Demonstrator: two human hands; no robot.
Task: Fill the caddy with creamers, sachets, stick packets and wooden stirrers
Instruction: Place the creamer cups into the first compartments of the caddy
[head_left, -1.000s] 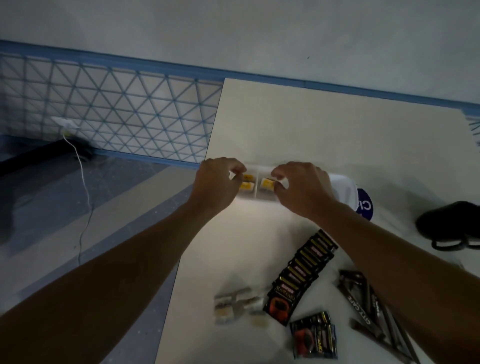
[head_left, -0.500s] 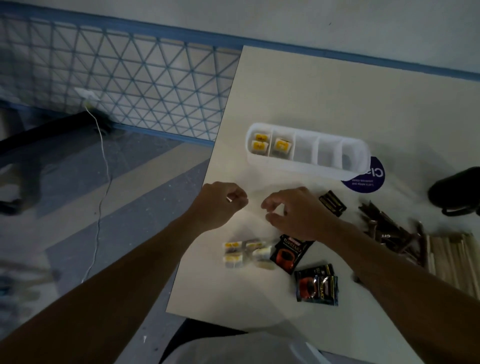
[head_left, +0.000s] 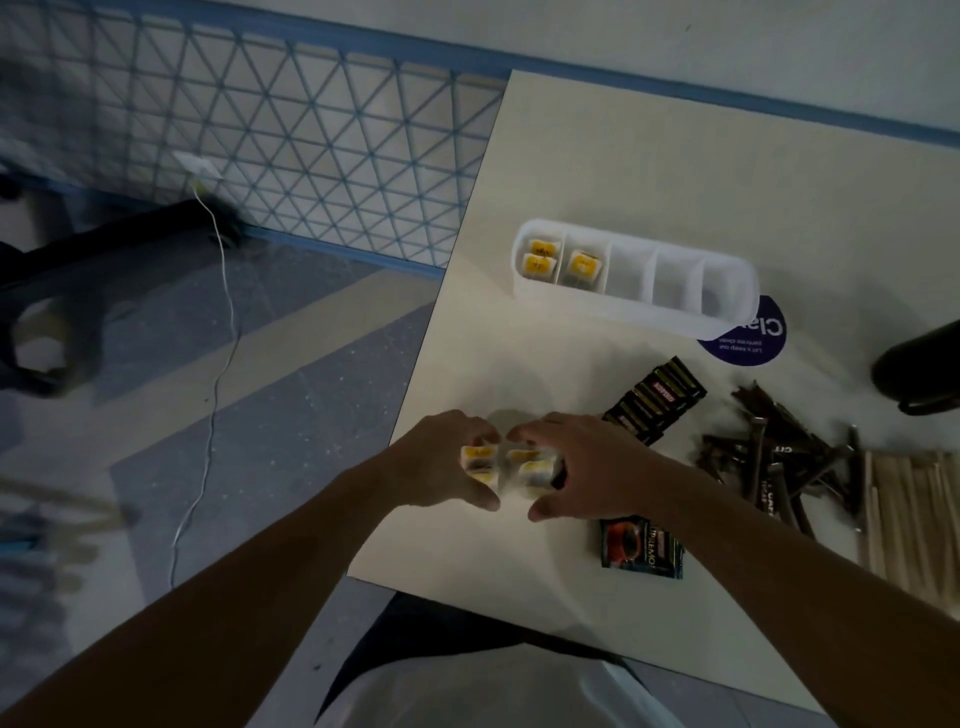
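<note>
The caddy (head_left: 613, 309) is a long white plastic tray on the far part of the worktop (head_left: 675, 156). Its long axis runs left to right, with the right end swung a bit nearer. It's open on top and split into five compartments in a row. The leftmost holds two yellow-lidded creamers (head_left: 537, 257), and the next one over holds one more.

Both hands are down by the near left corner of the worktop, well apart from the caddy. The left hand (head_left: 441, 462) and right hand (head_left: 587, 467) face each other around a small cluster of loose creamers (head_left: 524, 470), which are white cups with yellow tops. Fingers curl over the far side and thumbs tuck in on the near side, so each hand grips its own side of the cluster. I honestly can't tell if the cups are off the surface or not.

Just right of the right hand there's a diagonal row of black sachets (head_left: 657, 402). A couple of black-and-red sachets (head_left: 641, 545) lie beside the right forearm. Further right is a messy pile of brown stick packets (head_left: 774, 457), then the wooden stirrers (head_left: 904, 509) bundled at the right edge. A round purple sticker (head_left: 748, 338) peeks out by the caddy's right end. A dark object (head_left: 919, 369) is cut off at the right, too cropped to identify. Off the left side you get the floor, a blue wire grid panel (head_left: 260, 130) and a white cable (head_left: 218, 312).
</note>
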